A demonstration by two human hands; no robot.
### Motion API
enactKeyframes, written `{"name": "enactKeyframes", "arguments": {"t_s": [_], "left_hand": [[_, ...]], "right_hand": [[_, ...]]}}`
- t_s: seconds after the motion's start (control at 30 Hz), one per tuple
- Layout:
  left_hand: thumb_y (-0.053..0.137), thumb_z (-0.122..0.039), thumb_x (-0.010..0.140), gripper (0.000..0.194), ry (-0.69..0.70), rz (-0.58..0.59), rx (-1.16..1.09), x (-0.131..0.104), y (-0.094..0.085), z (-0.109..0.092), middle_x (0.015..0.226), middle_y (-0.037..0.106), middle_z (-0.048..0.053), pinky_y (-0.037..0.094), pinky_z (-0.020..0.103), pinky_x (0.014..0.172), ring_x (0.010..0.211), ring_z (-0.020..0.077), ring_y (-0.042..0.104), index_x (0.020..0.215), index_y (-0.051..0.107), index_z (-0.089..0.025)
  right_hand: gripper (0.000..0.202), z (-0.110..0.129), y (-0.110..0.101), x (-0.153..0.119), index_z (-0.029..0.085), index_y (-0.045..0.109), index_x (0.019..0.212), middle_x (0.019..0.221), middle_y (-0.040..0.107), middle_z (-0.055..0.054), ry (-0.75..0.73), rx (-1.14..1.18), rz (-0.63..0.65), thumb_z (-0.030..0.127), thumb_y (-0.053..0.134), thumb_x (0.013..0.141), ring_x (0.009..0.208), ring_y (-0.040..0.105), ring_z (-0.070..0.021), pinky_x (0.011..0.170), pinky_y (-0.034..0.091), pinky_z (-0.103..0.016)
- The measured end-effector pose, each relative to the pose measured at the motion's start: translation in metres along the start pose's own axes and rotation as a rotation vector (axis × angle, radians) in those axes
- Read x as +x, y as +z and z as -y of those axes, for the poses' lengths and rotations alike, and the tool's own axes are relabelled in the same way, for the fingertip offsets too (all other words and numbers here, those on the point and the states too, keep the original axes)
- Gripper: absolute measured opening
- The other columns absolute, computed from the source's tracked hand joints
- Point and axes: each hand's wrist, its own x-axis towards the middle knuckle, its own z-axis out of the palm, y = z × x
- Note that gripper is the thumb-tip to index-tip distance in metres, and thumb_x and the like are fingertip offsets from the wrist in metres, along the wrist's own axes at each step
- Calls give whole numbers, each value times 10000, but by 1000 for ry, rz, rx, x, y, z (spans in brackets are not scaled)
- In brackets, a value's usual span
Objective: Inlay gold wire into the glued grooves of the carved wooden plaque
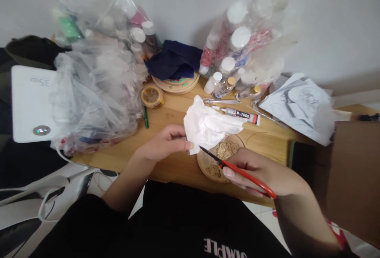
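My left hand pinches the lower left edge of a crumpled white tissue between thumb and fingers. In my right hand are red-handled pliers with a thin dark nose pointing up and left. The tip reaches the tissue's lower edge, close to my left thumb; whether it grips the tissue I cannot tell. Beneath lies a round wooden disc with gold wire outlines on it, partly covered by the tissue and my right hand.
Behind the tissue lie a B-7000 glue tube and a slim pen-like tool. A spool of gold wire sits left of them. Bagged bottles, a plastic bag heap, dark blue cloth and printed sheets line the back.
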Motion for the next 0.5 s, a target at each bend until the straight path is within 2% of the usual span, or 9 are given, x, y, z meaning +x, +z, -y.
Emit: {"name": "enactKeyframes", "arguments": {"t_s": [0.1, 0.17, 0.23, 0.3, 0.4, 0.43, 0.5], "left_hand": [[822, -285, 504, 168, -20, 46, 32, 3, -1, 6, 580, 684, 32, 498, 277, 541, 527, 165, 605, 587, 719, -182], [786, -388, 571, 208, 14, -3, 49, 7, -1, 10, 630, 694, 29, 506, 293, 589, 585, 174, 620, 631, 711, -203], [745, -506, 611, 301, 71, -68, 87, 12, -2, 14, 678, 702, 39, 512, 318, 639, 643, 196, 637, 646, 681, -214], [708, -561, 655, 353, 113, -132, 180, 15, -3, 17, 666, 688, 35, 501, 318, 653, 642, 194, 622, 642, 649, -213], [707, -509, 690, 329, 140, -223, 407, 18, -7, 17, 637, 667, 29, 439, 275, 596, 585, 160, 553, 636, 649, -190], [698, -502, 692, 328, 150, -248, 484, 18, -9, 17, 629, 661, 28, 424, 269, 594, 590, 160, 547, 625, 643, -186], [667, -503, 695, 332, 172, -291, 636, 20, -12, 14, 606, 637, 21, 411, 269, 612, 615, 170, 548, 606, 625, -187]], "right_hand": [[574, -9, 1, -2, 188, 414, 563, 459, 417, 57, 19, 84, 23, 678, 515, 845, 361, 395, -40, 328, 247, -162], [568, -17, 2, -4, 185, 425, 576, 469, 399, 64, 9, 130, 8, 676, 517, 845, 361, 392, -38, 326, 229, -161], [546, -27, 1, -6, 191, 409, 594, 488, 371, 75, -29, 183, -76, 657, 518, 857, 366, 373, -36, 341, 220, -168], [514, -38, -1, -9, 203, 398, 605, 478, 357, 76, -63, 153, -249, 628, 518, 869, 379, 359, -50, 374, 258, -189], [467, -55, -5, -17, 200, 471, 627, 526, 462, 25, -67, -120, -632, 586, 491, 889, 482, 430, -103, 467, 330, -237], [453, -60, -7, -21, 199, 490, 636, 561, 507, 3, -37, -227, -751, 570, 476, 896, 530, 468, -125, 506, 345, -252], [410, -68, -9, -30, 198, 512, 656, 613, 572, -32, 129, -400, -939, 514, 449, 910, 592, 524, -162, 561, 358, -276]]}}
